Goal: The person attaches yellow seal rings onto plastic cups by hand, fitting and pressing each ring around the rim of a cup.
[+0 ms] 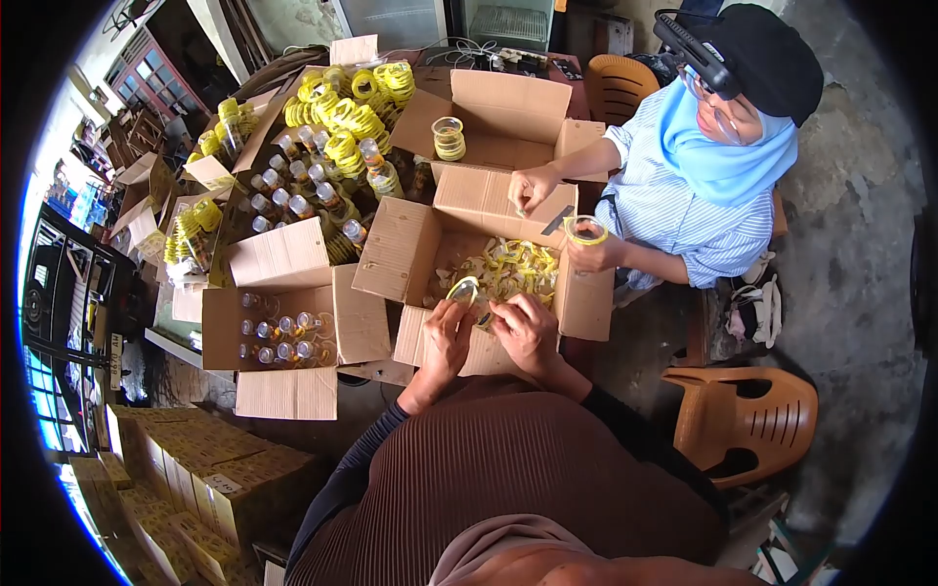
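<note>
Above the near side of an open cardboard box (pixel 395 256), my two hands hold one clear round plastic piece with a yellow rim (pixel 463 289). My left hand (pixel 447 337) is closed on its left and lower side, the piece tilted so that its round opening shows. The fingers of my right hand (pixel 528 334) are pinched at its right edge; the fingertips partly hide the contact. Inside the box, beneath my hands, lies a heap of yellow and whitish scraps (pixel 523 262).
Across the box, a co-worker (pixel 699 181) holds a similar yellow-rimmed piece (pixel 586 231). A carton of clear bottles (pixel 283 342) stands left. Behind are stacked yellow rings (pixel 342 107), more bottles (pixel 308 186) and a box holding a yellow-banded stack (pixel 448 139). An orange chair (pixel 743 420) stands right.
</note>
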A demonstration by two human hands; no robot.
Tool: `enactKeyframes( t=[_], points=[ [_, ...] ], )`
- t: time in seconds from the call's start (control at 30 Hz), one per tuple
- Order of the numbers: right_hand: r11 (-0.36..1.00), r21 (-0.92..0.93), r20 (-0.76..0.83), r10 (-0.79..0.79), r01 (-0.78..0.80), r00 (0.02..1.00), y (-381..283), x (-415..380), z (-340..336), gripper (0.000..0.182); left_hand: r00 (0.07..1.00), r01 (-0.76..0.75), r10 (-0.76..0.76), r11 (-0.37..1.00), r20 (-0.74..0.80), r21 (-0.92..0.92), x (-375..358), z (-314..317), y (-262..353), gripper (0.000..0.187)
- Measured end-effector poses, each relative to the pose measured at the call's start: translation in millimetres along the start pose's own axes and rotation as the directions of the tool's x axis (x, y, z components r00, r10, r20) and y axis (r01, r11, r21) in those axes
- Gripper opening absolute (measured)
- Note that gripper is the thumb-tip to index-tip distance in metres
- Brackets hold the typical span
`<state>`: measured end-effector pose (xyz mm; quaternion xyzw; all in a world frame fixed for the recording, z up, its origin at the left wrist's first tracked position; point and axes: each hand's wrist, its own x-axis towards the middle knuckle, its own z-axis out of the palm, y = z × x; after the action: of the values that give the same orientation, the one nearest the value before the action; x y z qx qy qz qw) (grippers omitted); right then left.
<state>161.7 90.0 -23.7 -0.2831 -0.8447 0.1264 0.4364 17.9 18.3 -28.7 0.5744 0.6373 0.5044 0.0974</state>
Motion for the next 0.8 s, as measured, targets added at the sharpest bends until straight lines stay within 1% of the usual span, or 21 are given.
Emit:
enactKeyframes(
  t=[0.03, 0.1, 0.17, 0.23, 0.3, 0.37, 0.43, 0.47, 0.5, 0.53, 0.6, 0.67, 0.73, 0.8],
  points=[
    [1.0, 0.001, 0.001, -0.002, 0.002, 1.0, 2, 0, 2, 0.018, 1.0, 0.007, -0.007, 1.0, 0.008, 0.014, 0, 0, 2, 0.008],
    [0.992, 0.074, -0.001, 0.106, -0.105, 0.994, 5, 1, 4, 0.018, 1.0, -0.005, 0.005, 1.0, 0.001, 0.001, -1, 1, 1, 0.006],
    [0.989, 0.1, -0.025, 0.11, -0.107, 0.994, 4, 1, 3, 0.018, 1.0, -0.02, 0.02, 1.0, -0.005, -0.011, 0, 1, 1, 0.005],
    [0.986, 0.127, -0.046, 0.115, -0.109, 0.992, 2, 2, 1, 0.018, 0.999, 0.035, -0.035, 0.999, -0.007, -0.015, -1, 0, 2, 0.006],
    [0.997, 0.068, -0.038, -0.018, 0.02, 0.999, -2, 2, 0, 0.017, 1.0, 0.031, -0.031, 0.999, -0.003, -0.017, 0, -1, 5, 0.006],
    [0.999, 0.053, -0.035, -0.007, 0.009, 0.999, 0, 1, 1, 0.017, 1.0, 0.023, -0.023, 1.0, -0.002, -0.021, 1, 1, 6, 0.006],
    [0.999, 0.042, -0.033, 0.001, 0.0, 0.999, 1, 2, 3, 0.018, 0.999, -0.032, 0.032, 0.999, -0.032, -0.021, 0, 4, 6, 0.009],
    [0.994, 0.1, -0.03, 0.054, -0.051, 0.998, 1, 2, 4, 0.018, 0.999, -0.032, 0.031, 0.999, -0.032, -0.019, -1, 3, 6, 0.009],
    [0.982, 0.157, -0.023, 0.105, -0.101, 0.994, 1, 2, 4, 0.018, 1.0, 0.024, -0.024, 1.0, -0.003, -0.004, 0, 0, 9, 0.008],
    [0.982, 0.157, -0.023, 0.105, -0.1, 0.994, 1, 2, 4, 0.018, 0.997, 0.078, -0.078, 0.997, 0.025, 0.013, 1, -1, 11, 0.008],
    [0.964, 0.212, -0.053, 0.177, -0.162, 0.983, 1, 3, 4, 0.018, 0.997, 0.076, -0.076, 0.997, 0.015, -0.007, 1, 0, 9, 0.007],
    [0.972, 0.195, -0.046, 0.146, -0.135, 0.988, -1, 2, 3, 0.018, 0.997, 0.079, -0.079, 0.996, 0.007, -0.027, 1, 0, 7, 0.005],
    [0.978, 0.175, -0.041, 0.122, -0.113, 0.992, -3, 0, 3, 0.018, 0.999, 0.049, -0.049, 0.999, -0.003, -0.012, 1, 0, 9, 0.004],
    [0.991, 0.115, -0.05, 0.072, -0.066, 0.996, -2, 0, 4, 0.019, 0.999, 0.037, -0.038, 0.999, -0.012, -0.024, 2, 1, 10, 0.004]
  ],
)
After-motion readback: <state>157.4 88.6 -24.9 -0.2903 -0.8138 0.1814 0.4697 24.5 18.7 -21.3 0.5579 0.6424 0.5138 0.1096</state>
